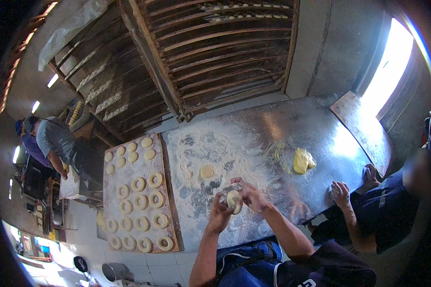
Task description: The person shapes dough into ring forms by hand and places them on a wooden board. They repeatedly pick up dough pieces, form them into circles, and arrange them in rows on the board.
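Above the floured front of the metal table (277, 129), my left hand (219, 214) is closed around a pale round of dough (234, 203). My right hand (253, 197) grips the same dough from its right side, fingers curled over the top. A small greyish, shiny thing (226, 190) shows between the hands; its kind I cannot make out. Just beyond them, a flat dough disc (206, 171) lies on the flour. To the left, a wooden board (111, 179) carries several dough rings (140, 201) and several flat discs (149, 154).
A yellow lump (302, 161), seemingly dough, sits right of centre. At the right edge a co-worker's hands (340, 193) rest near a leaning board (357, 112). Slatted wooden racks (225, 36) with dough pieces stand behind. Two people (57, 141) are at far left.
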Demonstrator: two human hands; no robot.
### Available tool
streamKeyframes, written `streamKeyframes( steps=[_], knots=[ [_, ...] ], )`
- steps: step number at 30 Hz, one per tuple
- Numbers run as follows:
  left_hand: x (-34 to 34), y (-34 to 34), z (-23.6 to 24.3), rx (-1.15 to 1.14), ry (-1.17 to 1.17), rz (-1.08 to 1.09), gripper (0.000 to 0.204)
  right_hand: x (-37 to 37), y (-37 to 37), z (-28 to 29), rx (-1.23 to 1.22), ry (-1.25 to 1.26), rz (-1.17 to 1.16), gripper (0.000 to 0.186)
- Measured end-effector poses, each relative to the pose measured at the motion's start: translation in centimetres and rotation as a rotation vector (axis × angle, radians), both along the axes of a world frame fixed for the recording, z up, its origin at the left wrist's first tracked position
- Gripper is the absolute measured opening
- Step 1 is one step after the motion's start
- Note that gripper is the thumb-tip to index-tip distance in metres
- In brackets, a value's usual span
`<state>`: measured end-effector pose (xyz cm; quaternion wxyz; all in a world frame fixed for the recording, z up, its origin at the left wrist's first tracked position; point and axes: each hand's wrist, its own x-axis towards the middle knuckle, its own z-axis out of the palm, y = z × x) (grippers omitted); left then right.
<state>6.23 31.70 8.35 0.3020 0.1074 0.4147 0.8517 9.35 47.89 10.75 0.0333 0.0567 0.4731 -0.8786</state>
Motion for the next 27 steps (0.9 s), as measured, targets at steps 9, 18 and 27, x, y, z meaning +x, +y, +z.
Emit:
streamKeyframes(
  steps=[9,18,27],
  knots=[
    [-0.8,2.7,0.7,-0.508,0.232,0.442,0.027,-0.6,-0.9,-4.0,0.109,-0.271,-0.277,0.055],
    [-2.7,1.7,-3.4,-0.292,0.044,0.575,0.041,-0.9,-4.0,-3.8,0.54,-0.082,-0.24,0.061],
    [-4.0,-3.7,-5.1,-0.45,0.317,0.482,0.04,-3.5,-7.9,-9.5,0.749,-0.209,-0.175,0.049]
  ],
)
